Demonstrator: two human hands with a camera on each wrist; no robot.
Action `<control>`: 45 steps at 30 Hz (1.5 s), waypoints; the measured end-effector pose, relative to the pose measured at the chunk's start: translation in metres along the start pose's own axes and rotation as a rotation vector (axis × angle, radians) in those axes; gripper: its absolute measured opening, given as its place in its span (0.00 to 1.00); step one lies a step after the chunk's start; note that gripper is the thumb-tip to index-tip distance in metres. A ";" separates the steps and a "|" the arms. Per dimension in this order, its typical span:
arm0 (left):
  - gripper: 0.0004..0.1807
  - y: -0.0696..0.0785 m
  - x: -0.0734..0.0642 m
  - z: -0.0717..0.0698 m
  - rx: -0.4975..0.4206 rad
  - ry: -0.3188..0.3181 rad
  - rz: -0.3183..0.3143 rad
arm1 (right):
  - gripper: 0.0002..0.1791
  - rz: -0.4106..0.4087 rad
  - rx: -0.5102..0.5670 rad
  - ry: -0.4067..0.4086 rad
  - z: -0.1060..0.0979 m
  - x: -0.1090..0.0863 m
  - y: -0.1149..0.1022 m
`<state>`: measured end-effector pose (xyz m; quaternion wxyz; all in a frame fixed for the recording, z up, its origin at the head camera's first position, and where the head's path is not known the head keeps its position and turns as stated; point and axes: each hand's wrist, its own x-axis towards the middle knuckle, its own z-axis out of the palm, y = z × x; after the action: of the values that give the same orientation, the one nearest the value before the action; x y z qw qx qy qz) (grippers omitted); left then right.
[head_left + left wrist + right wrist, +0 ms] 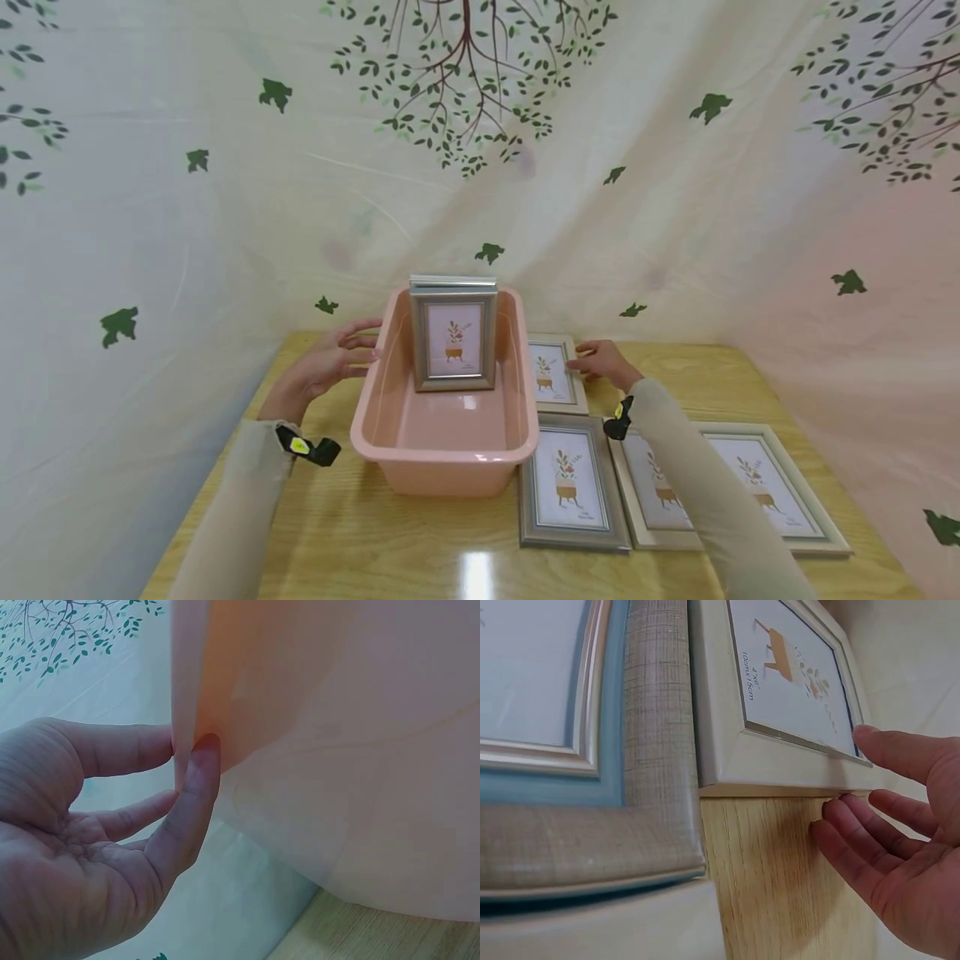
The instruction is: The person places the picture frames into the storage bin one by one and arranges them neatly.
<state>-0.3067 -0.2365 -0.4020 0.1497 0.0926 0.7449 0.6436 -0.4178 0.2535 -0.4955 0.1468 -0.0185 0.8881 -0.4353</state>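
A pink plastic basin [442, 454] stands on the wooden table. My left hand [335, 364] holds the basin's left rim, with fingertips on both sides of its lip in the left wrist view. Inside, several picture frames [454, 384] lean upright against the far end, each hidden behind the front one. Beside the basin's right wall a cream picture frame [576, 390] lies flat. My right hand [602, 363] is at its right edge: the thumb [900, 752] overlaps the border, and the loosely spread fingers [859, 844] lie along its side.
A grey-brown frame [528, 500] lies in front of the cream one. Further right are two more pale frames [810, 492], partly covered by my right sleeve [712, 492]. A leaf-printed cloth [225, 233] hangs behind the table [360, 550].
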 end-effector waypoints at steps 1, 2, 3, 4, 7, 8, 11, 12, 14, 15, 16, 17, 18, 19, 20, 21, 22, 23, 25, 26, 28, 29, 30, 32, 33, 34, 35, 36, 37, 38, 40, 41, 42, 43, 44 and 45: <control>0.39 0.000 0.000 0.000 -0.005 -0.003 0.001 | 0.34 -0.008 0.006 0.000 0.001 0.000 0.001; 0.39 0.000 0.000 0.000 -0.008 -0.006 0.003 | 0.35 -0.015 0.014 0.002 0.001 0.001 0.002; 0.39 0.000 0.000 -0.001 -0.010 -0.008 0.003 | 0.35 -0.022 0.017 0.004 0.002 0.001 0.003; 0.39 -0.001 0.000 -0.001 -0.011 -0.010 0.004 | 0.34 -0.028 0.024 0.007 0.002 0.002 0.004; 0.39 -0.002 0.000 -0.001 -0.012 -0.012 0.006 | 0.32 -0.048 0.030 0.006 0.004 0.003 0.007; 0.39 -0.002 0.000 -0.001 -0.013 -0.014 0.007 | 0.31 -0.051 0.033 0.009 0.005 0.004 0.008; 0.39 -0.002 0.000 -0.001 -0.013 -0.018 0.012 | 0.29 -0.054 0.032 0.021 0.007 0.005 0.009; 0.39 -0.002 0.000 -0.001 -0.014 -0.018 0.012 | 0.28 -0.052 0.030 0.031 0.008 0.006 0.009; 0.39 -0.002 0.000 -0.002 -0.016 -0.019 0.015 | 0.28 -0.044 0.024 0.044 0.010 0.006 0.009; 0.39 -0.003 0.000 -0.002 -0.016 -0.020 0.016 | 0.28 -0.041 0.018 0.047 0.011 0.006 0.009; 0.38 -0.003 0.001 -0.002 -0.017 -0.021 0.016 | 0.28 -0.037 0.015 0.051 0.011 0.006 0.009; 0.38 -0.004 0.001 -0.003 -0.018 -0.022 0.017 | 0.28 -0.037 0.006 0.051 0.012 0.005 0.009; 0.38 -0.004 0.001 -0.003 -0.019 -0.021 0.017 | 0.28 -0.030 0.008 0.054 0.012 0.005 0.008; 0.38 -0.004 0.001 -0.003 -0.019 -0.021 0.017 | 0.28 -0.026 0.003 0.052 0.013 0.005 0.008; 0.38 -0.005 0.002 -0.004 -0.020 -0.021 0.016 | 0.28 -0.025 -0.001 0.052 0.013 0.005 0.008; 0.38 -0.005 0.002 -0.004 -0.019 -0.022 0.015 | 0.28 -0.018 -0.001 0.054 0.013 0.005 0.007; 0.38 -0.005 0.002 -0.004 -0.017 -0.021 0.014 | 0.28 -0.017 -0.005 0.056 0.014 0.005 0.007; 0.38 -0.005 0.002 -0.004 -0.016 -0.021 0.013 | 0.28 -0.014 -0.008 0.062 0.014 0.005 0.006; 0.38 -0.004 0.003 -0.005 -0.015 -0.020 0.009 | 0.28 -0.011 -0.016 0.075 0.015 0.005 0.005; 0.38 -0.004 0.003 -0.005 -0.014 -0.020 0.006 | 0.29 -0.012 -0.022 0.080 0.015 0.006 0.005; 0.38 -0.005 0.004 -0.005 -0.012 -0.018 0.000 | 0.29 -0.010 -0.033 0.093 0.016 0.007 0.004; 0.39 -0.005 0.005 -0.005 -0.010 -0.019 -0.002 | 0.29 -0.003 -0.037 0.102 0.017 0.007 0.003; 0.39 -0.005 0.005 -0.005 -0.008 -0.019 -0.005 | 0.29 -0.003 -0.046 0.104 0.017 0.007 0.003; 0.39 -0.005 0.006 -0.005 -0.006 -0.016 -0.013 | 0.29 0.007 -0.055 0.113 0.018 0.008 0.002; 0.39 -0.006 0.006 -0.005 -0.004 -0.014 -0.016 | 0.29 0.012 -0.057 0.116 0.018 0.007 0.001; 0.39 -0.006 0.006 -0.005 -0.003 -0.013 -0.018 | 0.29 0.021 -0.054 0.121 0.018 0.007 0.001; 0.39 -0.006 0.007 -0.005 -0.001 -0.014 -0.018 | 0.29 0.024 -0.057 0.124 0.019 0.006 0.000; 0.40 -0.006 0.007 -0.005 -0.001 -0.014 -0.018 | 0.28 0.029 -0.057 0.126 0.019 0.005 0.000; 0.40 -0.006 0.007 -0.005 -0.002 -0.011 -0.020 | 0.28 0.038 -0.055 0.131 0.019 0.005 -0.001; 0.40 -0.006 0.007 -0.005 0.000 -0.013 -0.018 | 0.28 0.047 -0.052 0.137 0.020 0.004 -0.002; 0.40 -0.006 0.007 -0.005 -0.001 -0.014 -0.017 | 0.29 0.061 -0.045 0.141 0.021 0.003 -0.004; 0.40 -0.006 0.007 -0.005 0.000 -0.013 -0.018 | 0.30 0.063 -0.049 0.145 0.021 0.002 -0.005; 0.40 -0.006 0.006 -0.005 -0.001 -0.011 -0.019 | 0.31 0.069 -0.044 0.146 0.022 0.002 -0.006; 0.39 -0.006 0.006 -0.006 0.000 -0.009 -0.021 | 0.31 0.073 -0.040 0.145 0.023 0.003 -0.007; 0.40 -0.006 0.006 -0.006 0.001 -0.009 -0.020 | 0.32 0.073 -0.038 0.146 0.023 0.003 -0.009; 0.39 -0.006 0.006 -0.006 0.003 -0.007 -0.021 | 0.33 0.077 -0.036 0.144 0.024 0.003 -0.010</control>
<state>-0.3143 -0.2413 -0.4074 0.1589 0.0873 0.7463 0.6404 -0.4152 0.2287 -0.5024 0.0988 0.0443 0.9040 -0.4135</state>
